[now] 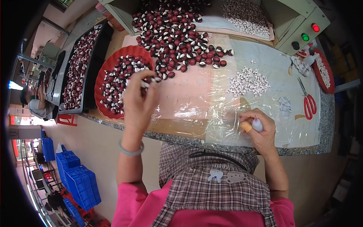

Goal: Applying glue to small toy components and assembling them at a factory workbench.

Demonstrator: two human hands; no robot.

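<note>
My left hand [139, 100], with a pale bangle at the wrist, is raised by the right rim of a red scalloped tray [99, 81]. Its fingers are pinched on a small white-and-dark piece, partly hidden by them. Many dark red balls with small white pieces on them fill that tray. My right hand [262, 130] is closed around a small whitish squeeze bottle with a purple tip [257, 124], over clear plastic film [223, 128]. An orange cover [246, 126] sits on one of its digits. A pile of small white pieces [248, 82] lies just beyond it.
Loose red, black and white balls [177, 49] spread from a grey-green metal box [302, 28] with lit buttons. Red-handled scissors [309, 104], crumpled tissue [285, 106] and a red dish [323, 72] lie right. A long black tray [81, 72] stands left; another person [39, 106] sits beyond.
</note>
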